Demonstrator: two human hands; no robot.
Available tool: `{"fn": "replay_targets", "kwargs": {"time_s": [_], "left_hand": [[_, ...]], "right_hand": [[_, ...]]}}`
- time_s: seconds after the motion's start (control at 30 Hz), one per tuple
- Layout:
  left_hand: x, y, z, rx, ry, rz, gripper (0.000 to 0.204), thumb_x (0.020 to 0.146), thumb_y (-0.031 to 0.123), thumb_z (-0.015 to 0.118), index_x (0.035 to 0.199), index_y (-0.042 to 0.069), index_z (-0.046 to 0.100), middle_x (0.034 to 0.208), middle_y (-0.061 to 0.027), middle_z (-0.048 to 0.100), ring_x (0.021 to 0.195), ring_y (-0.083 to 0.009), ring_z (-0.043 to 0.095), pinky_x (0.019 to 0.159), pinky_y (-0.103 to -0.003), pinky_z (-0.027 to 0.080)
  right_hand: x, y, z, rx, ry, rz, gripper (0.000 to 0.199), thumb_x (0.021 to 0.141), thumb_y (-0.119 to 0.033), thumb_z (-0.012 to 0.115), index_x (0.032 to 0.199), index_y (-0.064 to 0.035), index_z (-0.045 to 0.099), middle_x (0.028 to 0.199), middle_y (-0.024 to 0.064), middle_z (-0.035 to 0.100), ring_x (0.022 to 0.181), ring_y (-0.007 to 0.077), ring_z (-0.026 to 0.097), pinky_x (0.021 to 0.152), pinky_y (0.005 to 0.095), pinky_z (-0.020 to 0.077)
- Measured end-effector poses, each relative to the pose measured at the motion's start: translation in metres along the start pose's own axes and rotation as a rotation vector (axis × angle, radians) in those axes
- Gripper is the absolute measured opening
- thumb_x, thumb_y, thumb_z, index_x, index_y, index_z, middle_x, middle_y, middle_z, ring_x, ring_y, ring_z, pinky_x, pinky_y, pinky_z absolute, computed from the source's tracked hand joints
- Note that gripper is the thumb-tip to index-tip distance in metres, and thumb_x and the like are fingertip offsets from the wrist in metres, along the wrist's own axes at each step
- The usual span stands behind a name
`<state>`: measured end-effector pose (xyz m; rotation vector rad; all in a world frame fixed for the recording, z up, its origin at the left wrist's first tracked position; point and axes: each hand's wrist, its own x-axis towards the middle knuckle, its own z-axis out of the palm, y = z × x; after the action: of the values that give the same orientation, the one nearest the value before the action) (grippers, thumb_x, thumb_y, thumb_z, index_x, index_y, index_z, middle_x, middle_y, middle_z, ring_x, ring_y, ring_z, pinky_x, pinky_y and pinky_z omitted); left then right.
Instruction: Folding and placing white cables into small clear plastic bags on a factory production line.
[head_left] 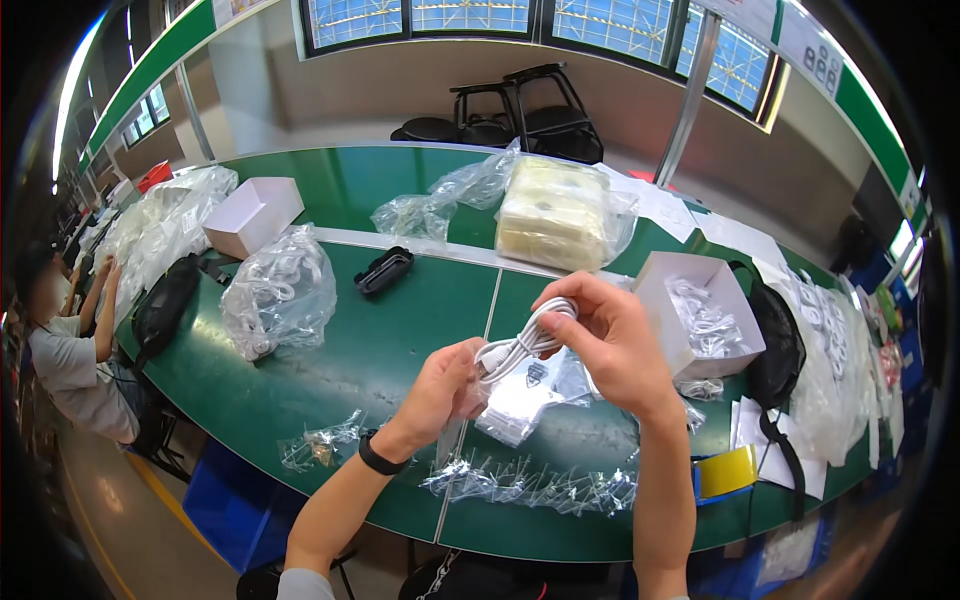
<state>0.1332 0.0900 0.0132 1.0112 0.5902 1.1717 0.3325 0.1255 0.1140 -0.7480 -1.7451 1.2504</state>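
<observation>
A coiled white cable [528, 342] is pinched between the thumb and fingers of my right hand [610, 335], above the middle of the table. The cable's connector end reaches my left hand [448, 385], whose fingers are closed on what looks like a small clear plastic bag [472, 400]. Below the hands lies a stack of small white-and-clear bags [515, 405]. Nearer the front edge, a row of crumpled clear bags [540, 487] stretches along the green table [400, 345]. An open white box [655, 300] of coiled white cables [708, 318] stands to the right of my right hand.
A large plastic-wrapped pale bundle [553, 212] sits at the back. To the left are a bag of white cables [280, 290], a white box [253, 215] and a black case [384, 270]. A yellow-and-blue tray [726, 472] is at right. Another person [75, 350] works at far left.
</observation>
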Motion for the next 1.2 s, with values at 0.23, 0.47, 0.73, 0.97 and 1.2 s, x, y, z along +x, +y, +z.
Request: {"fn": "replay_targets", "kwargs": {"time_s": [0.23, 0.47, 0.73, 0.97, 1.2], "left_hand": [[-0.006, 0.005, 0.002, -0.11, 0.039, -0.013, 0.045, 0.087, 0.024, 0.047, 0.122, -0.004, 0.048, 0.07, -0.0019, 0.054, 0.057, -0.0088, 0.047, 0.05, -0.023, 0.036], [-0.001, 0.015, 0.012, -0.046, -0.053, -0.055, 0.058, 0.081, 0.022, 0.054, 0.131, -0.003, 0.041, 0.085, -0.0067, 0.059, 0.054, -0.0112, 0.049, 0.049, -0.024, 0.038], [-0.007, 0.015, -0.003, -0.172, -0.126, 0.026, 0.036, 0.1, 0.028, 0.052, 0.124, 0.002, 0.05, 0.076, -0.0006, 0.059, 0.046, -0.0036, 0.043, 0.045, -0.02, 0.039], [0.011, -0.01, -0.016, -0.095, -0.065, -0.046, 0.033, 0.095, 0.036, 0.061, 0.102, 0.004, 0.06, 0.072, -0.003, 0.062, 0.046, -0.0049, 0.048, 0.041, -0.02, 0.038], [0.013, 0.007, -0.012, -0.016, -0.125, -0.064, 0.034, 0.096, 0.034, 0.06, 0.091, 0.001, 0.064, 0.068, -0.0008, 0.06, 0.062, -0.0098, 0.062, 0.048, -0.021, 0.044]], "right_hand": [[0.001, 0.004, -0.004, -0.124, -0.002, 0.021, 0.012, 0.092, -0.005, 0.06, 0.101, 0.0018, 0.059, 0.087, 0.0048, 0.063, 0.079, 0.0093, 0.063, 0.069, 0.0235, 0.0537], [-0.006, 0.003, -0.012, -0.042, -0.028, 0.02, 0.011, 0.092, -0.005, 0.061, 0.101, 0.0013, 0.059, 0.087, 0.0043, 0.062, 0.079, 0.0096, 0.062, 0.074, 0.0249, 0.0528], [0.001, 0.003, -0.004, 0.054, 0.026, -0.094, 0.012, 0.092, -0.002, 0.056, 0.104, 0.0, 0.056, 0.09, 0.0055, 0.061, 0.081, 0.0118, 0.061, 0.074, 0.0257, 0.052], [-0.002, -0.002, 0.006, 0.098, 0.028, -0.113, 0.009, 0.091, 0.001, 0.054, 0.099, -0.0002, 0.055, 0.086, 0.0061, 0.061, 0.077, 0.0117, 0.061, 0.071, 0.0247, 0.0511], [-0.005, -0.018, 0.008, -0.086, 0.046, -0.156, 0.009, 0.087, 0.006, 0.054, 0.096, 0.0029, 0.055, 0.081, 0.0081, 0.063, 0.076, 0.0129, 0.064, 0.072, 0.0254, 0.0524]]}}
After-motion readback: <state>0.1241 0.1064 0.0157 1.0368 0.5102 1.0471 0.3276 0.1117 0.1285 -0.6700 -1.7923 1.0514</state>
